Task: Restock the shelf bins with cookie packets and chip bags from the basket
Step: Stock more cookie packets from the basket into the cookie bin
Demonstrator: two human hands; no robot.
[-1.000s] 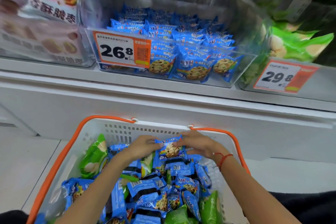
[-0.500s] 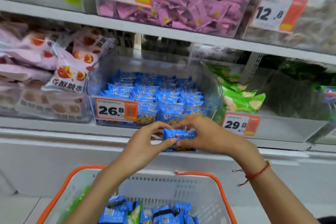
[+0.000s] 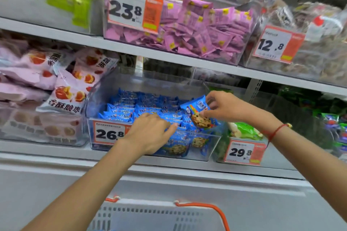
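At frame centre, the right hand (image 3: pixel 224 106) pinches a blue cookie packet (image 3: pixel 199 112) over the clear plastic shelf bin (image 3: pixel 212 146); the left hand (image 3: pixel 150 135) lies flat, fingers (image 3: pixel 170 127) straight, on packets inside.

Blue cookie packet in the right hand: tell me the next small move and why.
Probably lower it and let go. The right hand pinches the blue cookie packet over the right end of the clear bin marked 26.8, which already holds matching packets. The left hand rests flat on the pile beside it, leaving that spot free.
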